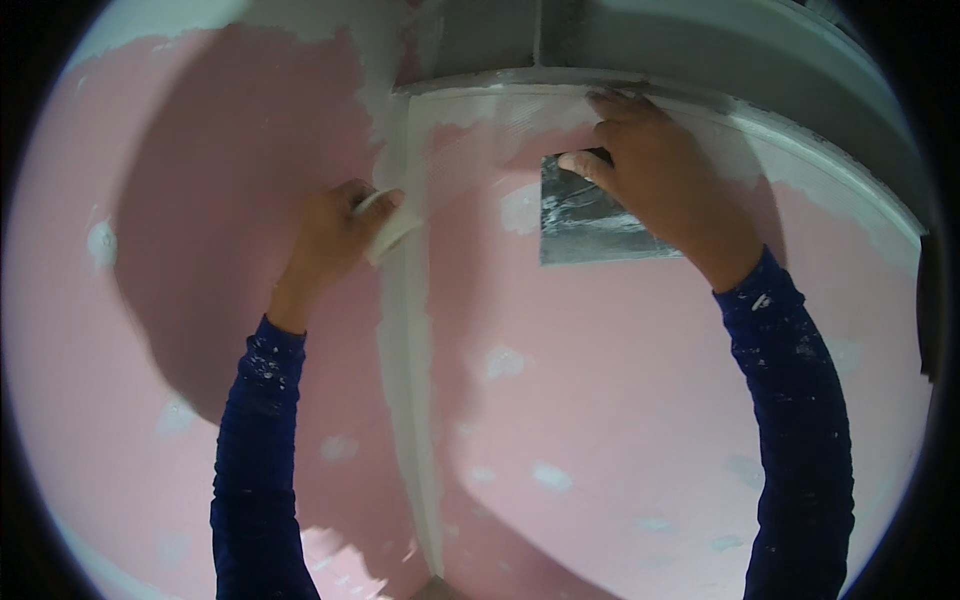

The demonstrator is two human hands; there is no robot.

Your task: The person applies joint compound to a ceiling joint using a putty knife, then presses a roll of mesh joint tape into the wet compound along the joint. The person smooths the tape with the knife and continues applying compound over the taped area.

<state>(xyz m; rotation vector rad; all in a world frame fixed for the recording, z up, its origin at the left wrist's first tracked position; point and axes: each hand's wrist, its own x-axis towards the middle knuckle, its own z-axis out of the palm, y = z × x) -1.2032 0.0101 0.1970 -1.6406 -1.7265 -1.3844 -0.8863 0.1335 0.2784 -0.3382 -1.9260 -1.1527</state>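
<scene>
Pale roll [393, 238] within left grip [337, 230]; metal plate [588, 222] extends leftward from right grip [665, 165].

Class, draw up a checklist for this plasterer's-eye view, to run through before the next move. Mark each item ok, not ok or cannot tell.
1. Left hand has hold of the off-white roll: ok, gripped between thumb and fingers.
2. Right hand has hold of the flat metal blade: ok, thumb over its upper edge.
3. Flat metal blade is clean: not ok, pale smears cross its face.
4. Pale band runs down the inside corner: ok, it reaches near the bottom of the view.
5. Filler patches on the pink wall are dry: cannot tell.
</scene>
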